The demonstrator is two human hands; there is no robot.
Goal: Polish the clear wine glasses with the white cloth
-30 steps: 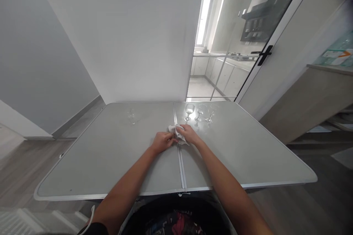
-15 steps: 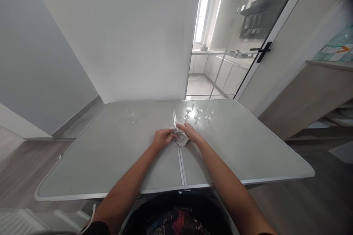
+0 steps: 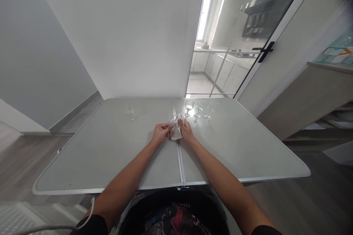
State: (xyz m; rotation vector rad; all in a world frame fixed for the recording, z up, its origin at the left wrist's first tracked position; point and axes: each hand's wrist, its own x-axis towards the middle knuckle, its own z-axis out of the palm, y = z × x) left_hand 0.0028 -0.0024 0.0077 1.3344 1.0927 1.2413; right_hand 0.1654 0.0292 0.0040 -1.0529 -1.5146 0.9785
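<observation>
My left hand [image 3: 160,132] and my right hand [image 3: 185,130] meet over the middle seam of a grey folding table [image 3: 110,154]. Between them is a small white cloth [image 3: 175,129], bunched up, with the fingers of both hands closed on it. What the cloth may wrap is hidden. Just beyond my right hand stand three clear stemmed glasses: one [image 3: 189,108] nearest the seam, a second [image 3: 199,109], and a third [image 3: 209,109]. A further clear glass [image 3: 129,111] stands alone on the left half of the table.
A white wall rises behind the table. To the right a glass sliding door with a black handle [image 3: 264,51] opens onto a kitchen. A wooden counter [image 3: 317,91] stands at the far right. A white cable [image 3: 91,209] hangs by my left arm.
Both hands have drawn closer together and slightly further from me. The cloth, earlier draped under my right hand, is now bunched between both hands. The view has shifted a little.
</observation>
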